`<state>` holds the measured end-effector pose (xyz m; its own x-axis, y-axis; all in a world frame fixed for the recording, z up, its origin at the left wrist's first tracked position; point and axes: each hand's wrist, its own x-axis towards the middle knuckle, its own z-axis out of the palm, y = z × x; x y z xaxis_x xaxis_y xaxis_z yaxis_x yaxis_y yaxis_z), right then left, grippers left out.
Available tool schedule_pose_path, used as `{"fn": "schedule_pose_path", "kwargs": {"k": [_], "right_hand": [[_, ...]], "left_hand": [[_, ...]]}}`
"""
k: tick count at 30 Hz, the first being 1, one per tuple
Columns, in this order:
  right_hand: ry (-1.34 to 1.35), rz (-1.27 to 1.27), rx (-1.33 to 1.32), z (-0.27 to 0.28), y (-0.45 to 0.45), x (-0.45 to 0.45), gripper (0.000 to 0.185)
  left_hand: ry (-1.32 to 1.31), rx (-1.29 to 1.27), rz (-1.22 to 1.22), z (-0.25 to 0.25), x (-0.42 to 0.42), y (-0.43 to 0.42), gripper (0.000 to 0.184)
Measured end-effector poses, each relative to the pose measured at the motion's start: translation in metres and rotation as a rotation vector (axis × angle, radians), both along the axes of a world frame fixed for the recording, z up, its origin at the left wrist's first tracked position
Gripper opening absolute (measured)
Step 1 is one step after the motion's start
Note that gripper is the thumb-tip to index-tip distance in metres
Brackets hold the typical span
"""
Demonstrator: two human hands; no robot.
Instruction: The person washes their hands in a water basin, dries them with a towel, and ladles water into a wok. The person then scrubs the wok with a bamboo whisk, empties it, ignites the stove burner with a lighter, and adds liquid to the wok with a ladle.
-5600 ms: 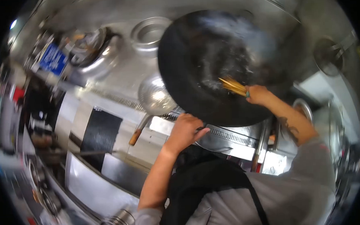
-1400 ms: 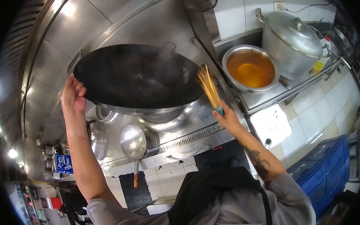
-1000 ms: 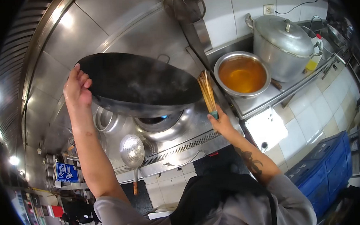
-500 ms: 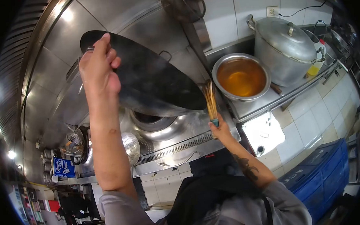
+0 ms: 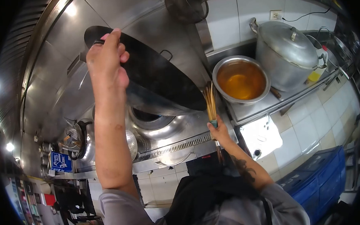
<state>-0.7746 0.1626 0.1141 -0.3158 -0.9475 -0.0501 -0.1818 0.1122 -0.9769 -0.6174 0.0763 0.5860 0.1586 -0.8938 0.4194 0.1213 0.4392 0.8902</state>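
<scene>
A big dark wok [image 5: 158, 79] stands steeply tilted over the round burner [image 5: 150, 124], its inside turned up and to the right. My left hand [image 5: 109, 59] is closed at the wok's upper left rim, holding it up; the grip itself is partly hidden behind the fingers. In my right hand [image 5: 219, 131] is a bamboo wok brush [image 5: 211, 104] with a green binding, bristles pointing up. Those bristles are beside the wok's lower right rim; whether they touch it I cannot tell. A metal handle-like piece shows below that hand.
Right of the brush sits a metal basin [image 5: 248, 101] of amber liquid, with a large lidded pot [image 5: 277, 60] behind it. A wire strainer [image 5: 186, 8] hangs above. A perforated ladle [image 5: 131, 144] lies by the burner. Blue crates [image 5: 314, 183] stand at lower right.
The wok is tipped a little more steeply, and my left hand has shifted slightly right and up with it. The brush has barely moved. The whole view has shifted slightly.
</scene>
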Motion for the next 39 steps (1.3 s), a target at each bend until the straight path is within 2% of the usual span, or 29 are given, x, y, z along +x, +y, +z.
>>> {"fn": "schedule_pose_path", "kwargs": {"k": [2, 5, 7, 11, 14, 17, 21, 23, 25, 26, 28, 30, 32, 33, 34, 37, 39], "right_hand": [[-0.049, 0.023, 0.046, 0.006, -0.001, -0.001, 0.077], [-0.012, -0.013, -0.095, 0.012, 0.001, 0.000, 0.078], [0.002, -0.021, -0.100, -0.012, -0.008, -0.001, 0.074], [-0.032, -0.013, -0.234, 0.006, -0.011, -0.004, 0.062], [-0.169, 0.071, -0.029, 0.063, 0.003, -0.006, 0.054], [-0.141, 0.078, -0.213, 0.026, -0.002, -0.008, 0.051], [-0.228, 0.046, 0.008, 0.023, 0.039, 0.000, 0.051], [-0.129, 0.092, 0.062, 0.012, 0.053, 0.004, 0.054], [-0.107, 0.150, 0.009, -0.009, 0.058, 0.011, 0.059], [-0.002, 0.154, 0.028, -0.017, 0.053, 0.014, 0.060], [0.205, 0.179, 0.070, -0.026, 0.051, 0.023, 0.061], [0.401, 0.237, 0.214, -0.016, 0.035, 0.033, 0.066], [0.625, 0.261, 0.300, -0.007, 0.015, 0.046, 0.067], [0.783, 0.275, 0.301, -0.021, 0.002, 0.056, 0.069], [0.821, 0.326, 0.344, -0.034, -0.002, 0.058, 0.071], [0.902, 0.405, 0.408, -0.055, -0.012, 0.064, 0.075], [0.913, 0.378, 0.390, -0.062, -0.006, 0.063, 0.071]], "left_hand": [[-0.001, -0.010, 0.022, 0.001, 0.004, -0.001, 0.017], [0.013, -0.004, 0.049, -0.002, 0.016, 0.001, 0.018], [0.033, 0.003, 0.040, -0.003, 0.026, 0.002, 0.019], [0.095, -0.014, 0.042, -0.007, 0.056, 0.008, 0.015], [0.126, -0.019, 0.104, -0.018, 0.101, 0.013, 0.015], [0.175, 0.043, 0.193, -0.042, 0.172, 0.021, 0.011], [0.292, 0.183, 0.356, -0.096, 0.258, 0.040, 0.020], [0.386, 0.224, 0.416, -0.139, 0.283, 0.059, 0.021], [0.491, 0.268, 0.526, -0.176, 0.277, 0.095, 0.021], [0.550, 0.302, 0.579, -0.193, 0.270, 0.113, 0.021], [0.734, 0.248, 0.499, -0.227, 0.276, 0.135, 0.024], [0.758, 0.345, 0.554, -0.249, 0.255, 0.134, 0.025], [0.840, 0.327, 0.502, -0.287, 0.253, 0.136, 0.024], [0.868, 0.346, 0.465, -0.302, 0.243, 0.139, 0.023], [0.886, 0.376, 0.413, -0.314, 0.227, 0.139, 0.022], [0.934, 0.377, 0.275, -0.332, 0.207, 0.149, 0.017], [0.765, 0.517, 0.262, -0.309, 0.203, 0.165, 0.015]]}}
